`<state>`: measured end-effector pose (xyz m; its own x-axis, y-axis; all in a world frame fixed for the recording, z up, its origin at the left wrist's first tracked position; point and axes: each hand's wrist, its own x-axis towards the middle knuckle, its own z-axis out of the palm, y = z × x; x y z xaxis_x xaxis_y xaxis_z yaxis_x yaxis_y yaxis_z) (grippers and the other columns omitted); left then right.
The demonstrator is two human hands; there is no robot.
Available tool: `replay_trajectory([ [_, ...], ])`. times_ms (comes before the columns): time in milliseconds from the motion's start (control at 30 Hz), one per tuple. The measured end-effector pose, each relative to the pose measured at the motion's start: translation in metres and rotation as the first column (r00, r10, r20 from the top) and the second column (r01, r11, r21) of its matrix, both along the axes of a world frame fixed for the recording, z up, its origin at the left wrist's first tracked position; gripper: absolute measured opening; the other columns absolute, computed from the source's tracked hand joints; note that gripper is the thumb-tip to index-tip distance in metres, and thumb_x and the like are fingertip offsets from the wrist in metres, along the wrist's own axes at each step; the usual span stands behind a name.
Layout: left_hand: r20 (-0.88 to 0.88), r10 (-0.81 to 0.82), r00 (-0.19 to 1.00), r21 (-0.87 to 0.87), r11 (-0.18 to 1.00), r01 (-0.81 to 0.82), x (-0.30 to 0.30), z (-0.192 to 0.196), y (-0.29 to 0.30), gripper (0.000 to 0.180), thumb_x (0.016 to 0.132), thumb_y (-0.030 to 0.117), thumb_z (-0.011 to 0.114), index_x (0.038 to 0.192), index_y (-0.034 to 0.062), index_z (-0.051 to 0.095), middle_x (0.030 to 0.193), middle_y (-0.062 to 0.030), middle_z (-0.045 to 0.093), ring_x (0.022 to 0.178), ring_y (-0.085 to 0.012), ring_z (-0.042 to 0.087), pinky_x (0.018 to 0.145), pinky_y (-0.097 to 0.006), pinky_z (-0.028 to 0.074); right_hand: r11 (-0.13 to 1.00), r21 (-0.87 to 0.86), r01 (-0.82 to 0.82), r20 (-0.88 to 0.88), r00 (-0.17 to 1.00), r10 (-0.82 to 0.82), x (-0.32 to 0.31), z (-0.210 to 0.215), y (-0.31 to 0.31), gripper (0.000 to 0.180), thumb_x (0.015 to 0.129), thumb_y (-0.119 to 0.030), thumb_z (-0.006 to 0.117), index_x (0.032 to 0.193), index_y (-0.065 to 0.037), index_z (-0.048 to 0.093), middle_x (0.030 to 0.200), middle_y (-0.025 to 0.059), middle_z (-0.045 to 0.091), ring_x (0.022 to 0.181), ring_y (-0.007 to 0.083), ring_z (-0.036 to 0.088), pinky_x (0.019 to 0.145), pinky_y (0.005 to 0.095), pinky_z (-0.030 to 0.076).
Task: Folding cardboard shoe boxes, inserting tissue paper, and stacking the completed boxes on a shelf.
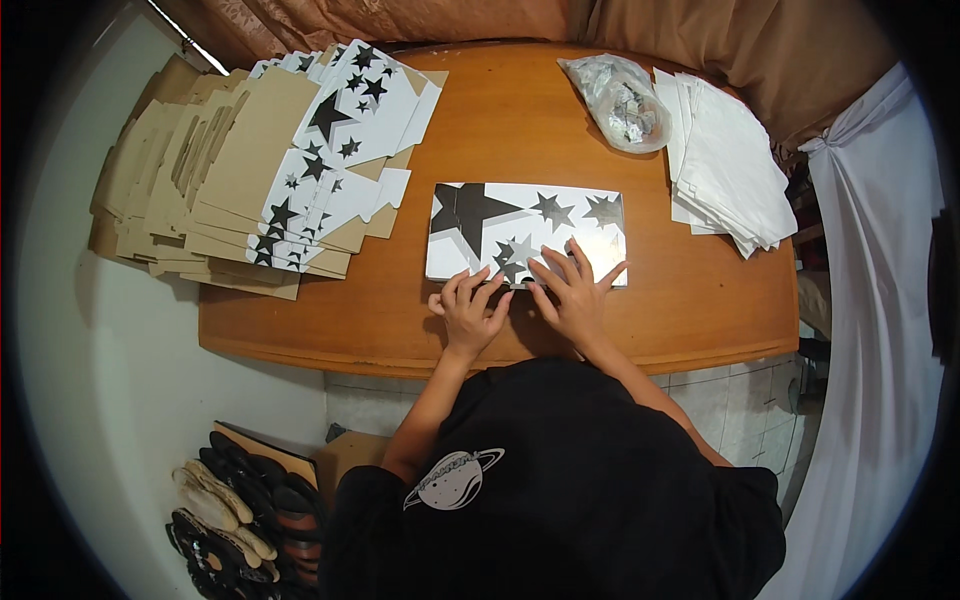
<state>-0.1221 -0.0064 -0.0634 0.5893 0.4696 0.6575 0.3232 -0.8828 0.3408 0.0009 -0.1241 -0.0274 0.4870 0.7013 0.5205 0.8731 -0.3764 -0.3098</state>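
A closed-looking flat white cardboard box [515, 225] with black and grey stars lies on the wooden table in front of me. My left hand [470, 312] is at its near edge, left of the middle. The fingers are bent and apart, with their tips touching the edge. My right hand [574, 295] rests on the near right part of the box, its fingers spread over the top. The thumbs of both hands are close to the near edge, a short gap between them. The box's near side is partly hidden behind my hands.
A large stack of flat, unfolded cardboard box blanks [255, 140] with star print covers the table's left side. At the back right are a clear plastic bag [620, 105] and a pile of white paper sheets [725, 160]. Several shoes [245, 510] sit on the floor at lower left.
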Motion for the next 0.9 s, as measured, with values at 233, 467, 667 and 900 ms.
replay_trajectory([
  [233,0.018,0.001,1.000,-0.018,1.000,-0.001,0.000,0.000,0.000,0.029,0.067,0.031,0.073,0.094,0.0222,0.065,0.104,0.0079,0.057,0.106,-0.0157,0.042,0.082,-0.038,0.020,1.000,-0.023,-0.004,-0.083,0.997,0.002,-0.001,0.003,0.003,0.027,0.076,-0.029,0.064,0.102,-0.023,0.065,0.116,-0.0041,0.056,0.122,0.0259,0.040,0.092,0.0710,-0.008],
  [467,-0.001,-0.004,1.000,-0.018,1.000,0.004,0.001,0.003,-0.001,0.030,0.066,0.029,0.074,0.094,0.0203,0.066,0.103,0.0049,0.056,0.105,-0.0183,0.043,0.084,-0.037,0.021,1.000,-0.007,-0.017,-0.072,0.997,0.016,0.001,0.000,0.007,0.027,0.075,-0.027,0.063,0.101,-0.021,0.063,0.115,-0.0059,0.055,0.118,0.0231,0.043,0.092,0.0728,-0.006],
  [667,0.010,-0.006,1.000,-0.018,1.000,0.006,0.006,0.005,-0.001,0.024,0.066,0.032,0.075,0.087,0.0221,0.068,0.098,0.0054,0.057,0.100,-0.0173,0.043,0.081,-0.038,0.021,1.000,0.008,-0.002,0.114,0.993,0.001,0.003,-0.018,0.005,0.028,0.077,-0.031,0.064,0.104,-0.023,0.061,0.113,-0.0077,0.056,0.111,0.0150,0.048,0.097,0.0697,-0.004],
  [900,0.099,-0.056,0.994,-0.057,0.996,0.062,0.015,-0.003,0.005,0.013,0.069,0.028,0.072,0.077,0.0204,0.066,0.095,0.0063,0.058,0.100,-0.0177,0.046,0.079,-0.039,0.021,0.999,0.039,0.034,0.234,0.971,-0.042,0.006,-0.034,0.009,0.030,0.077,-0.034,0.064,0.105,-0.026,0.061,0.113,-0.0102,0.056,0.106,0.0097,0.050,0.101,0.0655,-0.001],
])
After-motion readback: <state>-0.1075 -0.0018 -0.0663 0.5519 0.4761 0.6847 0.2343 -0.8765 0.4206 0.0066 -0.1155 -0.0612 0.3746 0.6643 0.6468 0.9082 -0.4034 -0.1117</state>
